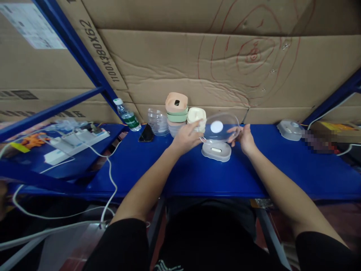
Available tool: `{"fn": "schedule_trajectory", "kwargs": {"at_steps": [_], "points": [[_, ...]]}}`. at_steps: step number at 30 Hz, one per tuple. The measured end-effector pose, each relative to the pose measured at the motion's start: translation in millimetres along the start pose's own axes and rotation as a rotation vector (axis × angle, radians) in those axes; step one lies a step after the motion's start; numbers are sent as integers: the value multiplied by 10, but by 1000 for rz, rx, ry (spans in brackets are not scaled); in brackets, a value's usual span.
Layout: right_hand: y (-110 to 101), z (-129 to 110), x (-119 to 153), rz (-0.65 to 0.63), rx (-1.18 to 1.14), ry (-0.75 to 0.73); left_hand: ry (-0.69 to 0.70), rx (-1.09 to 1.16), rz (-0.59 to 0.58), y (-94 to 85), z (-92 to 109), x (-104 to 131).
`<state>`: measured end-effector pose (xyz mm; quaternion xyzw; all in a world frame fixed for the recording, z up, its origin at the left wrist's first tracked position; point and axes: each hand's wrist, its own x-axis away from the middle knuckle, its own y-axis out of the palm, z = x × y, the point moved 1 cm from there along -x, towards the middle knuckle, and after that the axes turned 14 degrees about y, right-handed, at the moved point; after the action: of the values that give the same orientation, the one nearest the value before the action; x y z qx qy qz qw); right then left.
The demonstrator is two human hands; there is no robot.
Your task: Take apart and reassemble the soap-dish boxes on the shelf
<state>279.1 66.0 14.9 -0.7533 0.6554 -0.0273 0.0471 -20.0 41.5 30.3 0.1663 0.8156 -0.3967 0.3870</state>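
At the near side, the two forearms come in over the blue table [214, 180], out of black sleeves. The left hand [186, 137] grasps the left edge of a clear plastic piece [225, 126], which is rounded and has a white round spot [216, 127] on it. The right hand [244, 140] is at the right edge of this piece, with its fingers near the rim and its thumb upright; I cannot tell if it grips the rim.

Below the clear piece, between the hands, a greyish tray-like part [221, 153] lies on the table, with a pale oval [216, 149] in its middle.

Farther, just beyond the left hand, there is a cream container [196, 113]. Beside it, to the left, stands a stack with a peach container [175, 102] on top, green ones [177, 117] under it, and paler ones below. Then come clear stacked bowls [158, 122], a dark phone [146, 133] lying flat, and a tilted bottle [128, 117] with a green label.

At far left are white power strips [81, 143] with cables; at far right, another greyish part [291, 130] and a cardboard box [335, 131]. Behind is a cardboard wall [169, 60] with red curved lines.
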Motion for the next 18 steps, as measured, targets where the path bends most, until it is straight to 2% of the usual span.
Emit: {"fn": "schedule_trajectory", "kwargs": {"at_steps": [4,8,10,13,18], "points": [[-137,-11,-65,82,-13,7,-389,-188,262,-298,-419,247],[-205,62,-133,125,55,37,-683,-302,392,-621,-750,511],[-200,114,-154,121,91,35,-782,-318,392,-701,-840,631],[-177,195,-178,89,134,37,-874,-359,328,-715,-908,764],[-162,279,-196,45,217,28,-858,-369,245,-654,-951,832]]}}
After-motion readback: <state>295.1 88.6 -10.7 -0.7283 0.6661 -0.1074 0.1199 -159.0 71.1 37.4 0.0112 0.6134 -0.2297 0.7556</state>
